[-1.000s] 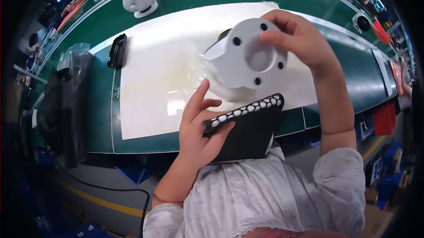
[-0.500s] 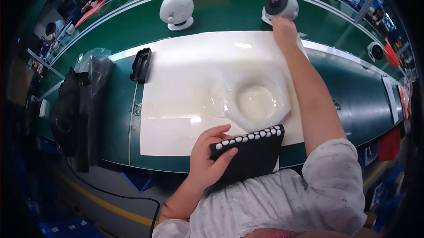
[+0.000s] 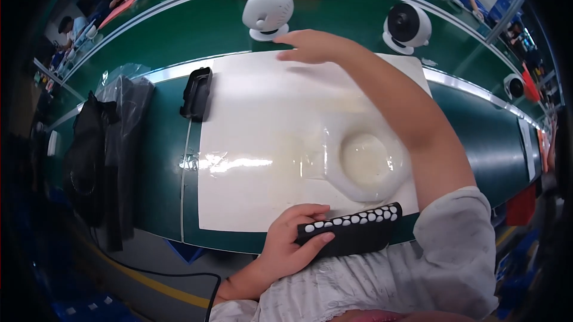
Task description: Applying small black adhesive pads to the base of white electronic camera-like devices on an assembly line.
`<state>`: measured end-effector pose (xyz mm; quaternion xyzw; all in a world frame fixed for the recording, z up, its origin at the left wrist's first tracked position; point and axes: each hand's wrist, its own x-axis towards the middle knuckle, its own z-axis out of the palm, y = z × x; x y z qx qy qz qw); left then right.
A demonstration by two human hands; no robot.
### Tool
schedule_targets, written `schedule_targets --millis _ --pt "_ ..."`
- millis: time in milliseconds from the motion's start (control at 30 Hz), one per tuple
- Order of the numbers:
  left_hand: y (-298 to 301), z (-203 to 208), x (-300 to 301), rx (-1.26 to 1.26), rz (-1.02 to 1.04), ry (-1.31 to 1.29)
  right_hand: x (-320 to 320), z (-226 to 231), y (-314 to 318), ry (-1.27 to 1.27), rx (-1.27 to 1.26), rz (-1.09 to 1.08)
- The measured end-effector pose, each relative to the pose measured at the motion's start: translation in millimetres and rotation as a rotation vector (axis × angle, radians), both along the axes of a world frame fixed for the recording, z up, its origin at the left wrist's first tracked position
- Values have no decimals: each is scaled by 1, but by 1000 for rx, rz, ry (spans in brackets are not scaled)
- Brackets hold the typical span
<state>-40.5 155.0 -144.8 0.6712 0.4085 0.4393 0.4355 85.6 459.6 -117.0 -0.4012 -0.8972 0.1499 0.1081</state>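
Head view: the right hand (image 3: pixel 316 46), fingers parted and empty, is hovering beside a white device (image 3: pixel 271 8) on the green table (image 3: pixel 340 8), the left hand (image 3: pixel 287 244) pinching a black spotted-edge slab (image 3: pixel 352 239), seemingly steadying it against the shirt (image 3: pixel 370 283)

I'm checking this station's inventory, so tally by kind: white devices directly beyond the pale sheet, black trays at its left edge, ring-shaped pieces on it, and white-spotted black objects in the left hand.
White devices: 2
Black tray: 1
Ring-shaped piece: 1
White-spotted black object: 1
Total: 5
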Motion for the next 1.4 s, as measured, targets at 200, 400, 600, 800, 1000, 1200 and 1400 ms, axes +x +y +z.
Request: schedule_targets --millis 200,400,600,800,1000,1200,1400 --pt "-1 2 -3 -73 14 -11 -66 -18 23 -85 39 -283" --pt "-3 2 -4 -105 52 -64 -20 -6 24 -13 579 -328" --pt "-4 -3 1 31 47 -92 66 29 -71 504 698 -306" --pt "-8 -5 6 239 9 -64 119 56 -202 1036 -253 -225" --pt "-9 0 29 312 -107 -33 128 14 -244 1052 -372 -317" --pt "-11 -10 36 14 -15 -184 151 -43 -304 1367 -733 -164" --pt "-11 -11 42 -222 -11 -399 112 -61 -329 1296 -210 -385"
